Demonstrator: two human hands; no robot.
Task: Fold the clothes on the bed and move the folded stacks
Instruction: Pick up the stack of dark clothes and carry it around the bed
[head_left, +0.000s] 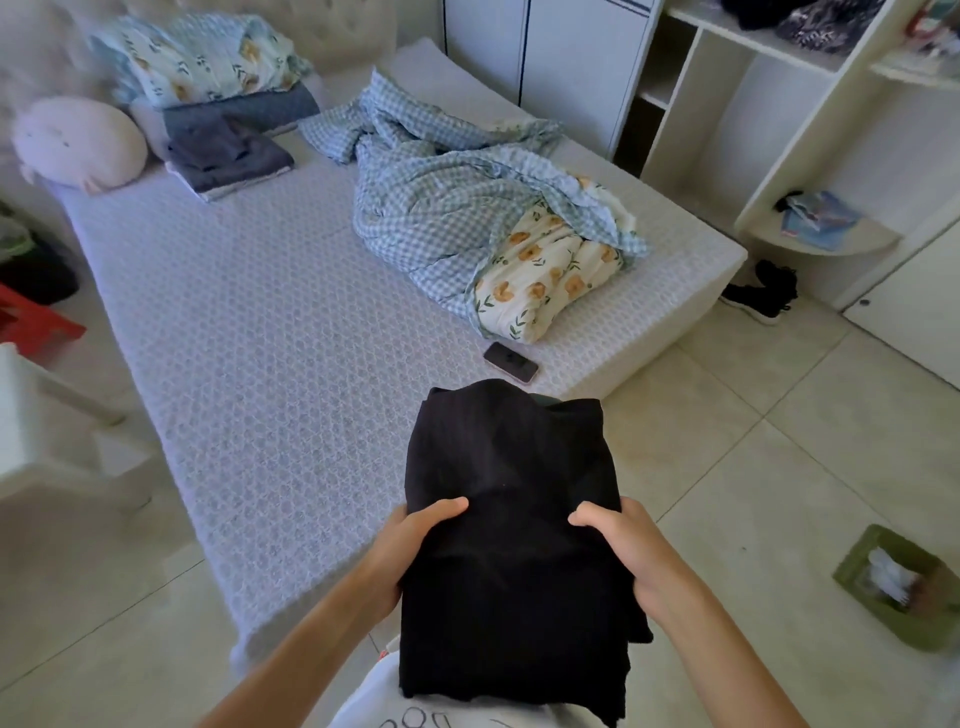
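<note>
Black folded stack: you are holding it in front of your body, above the foot corner of the bed and the floor tiles, clear of the mattress. The stack is running lengthwise away from you, far end over the bed's edge, near end hanging against your white shirt.

Grip: your left hand is clamping the stack's left edge, thumb on top, fingers hidden beneath. Your right hand is doing the same on the right edge, thumb curled over the top fabric. Both hands are sitting about halfway along the stack, facing each other across it, so the cloth is spanning between them.

Outward: a dark phone is lying face up on the bed just beyond the stack's far end. Past it, a blue checked quilt is lying bunched on the bed's right half. At the head end, a grey folded pile is resting beside a pale plush pillow. A green tissue box is sitting on the floor to your right.
</note>
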